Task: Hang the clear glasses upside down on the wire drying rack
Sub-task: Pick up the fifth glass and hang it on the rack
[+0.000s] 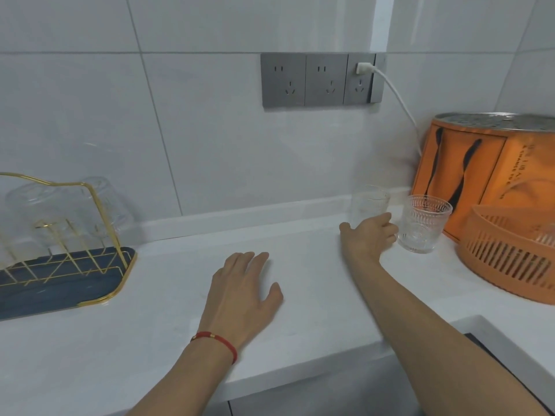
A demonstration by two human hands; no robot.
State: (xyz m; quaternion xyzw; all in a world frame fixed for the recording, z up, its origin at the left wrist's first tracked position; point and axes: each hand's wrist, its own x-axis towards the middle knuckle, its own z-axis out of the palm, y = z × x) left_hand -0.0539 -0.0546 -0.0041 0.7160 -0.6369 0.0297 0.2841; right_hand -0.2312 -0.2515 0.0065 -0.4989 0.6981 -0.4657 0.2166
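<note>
White counter [168, 295] fills the head view, and we see both bare hands over it. Our right hand [371, 238] reaches far out to the back right; its fingers [383, 220] curl toward a plain clear glass [368, 202] that stands upright by the wall, just behind the fingertips. We cannot tell if the fingers touch it yet; nothing is gripped, the hand is half curled and open. Just right of that hand, near the knuckles, stands a patterned glass [423, 223], also upright on the counter. Further right of the grip sits an orange basket [507, 262], with an orange box [480, 169] behind it. A white cable [396, 94] runs from the grey sockets [318, 79] down behind the box.

Our left hand [243, 292] lies flat, palm down, fingers spread, holding nothing, well left of and nearer than the right hand. A red bracelet [219, 345] rings its wrist.

Far left of both hands stands the gold wire rack [90, 211] on a dark tray [60, 283]. Clear glasses [102, 202] already hang upside down on it; they are blurred, so we cannot count them.
</note>
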